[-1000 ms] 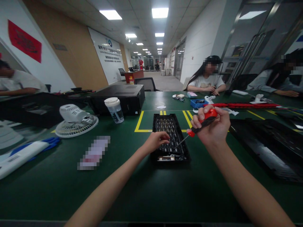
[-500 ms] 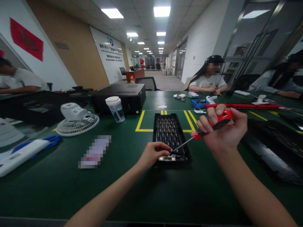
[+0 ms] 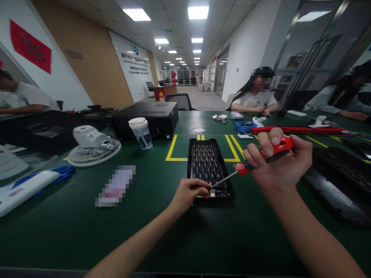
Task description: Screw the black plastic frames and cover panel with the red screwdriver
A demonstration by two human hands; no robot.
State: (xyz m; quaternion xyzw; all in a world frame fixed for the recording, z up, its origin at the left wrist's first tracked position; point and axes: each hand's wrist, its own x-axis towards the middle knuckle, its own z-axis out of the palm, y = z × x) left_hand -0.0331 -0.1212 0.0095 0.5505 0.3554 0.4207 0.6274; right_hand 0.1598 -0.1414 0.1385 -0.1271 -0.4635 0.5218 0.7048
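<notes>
In my right hand [image 3: 281, 170] I grip a screwdriver [image 3: 241, 168] by its red and black handle, its thin metal shaft slanting down to the left. The tip meets the fingertips of my left hand [image 3: 187, 195], which are pinched together at the near end of a black plastic housing [image 3: 190, 164]. Whatever lies between those fingers is too small or hidden to make out. Rows of dark rounded cells fill the housing, which lies flat on the green table [image 3: 156, 231]. Small metallic and black parts sit at its near end, partly covered by my left hand.
Left are a white fan [image 3: 95, 152], a lidded cup [image 3: 142, 133], a black computer case [image 3: 145, 116] and a white device [image 3: 29, 189] on blue cable. A dark casing [image 3: 339, 185] lies right. Beyond are a blue tray [image 3: 245, 126] and a red bar [image 3: 304, 131]. Other people sit around the table.
My right hand and the screwdriver have shifted a little to the right, and its shaft lies slightly flatter. My left fingertips have moved slightly right and down, staying pinched by the tip.
</notes>
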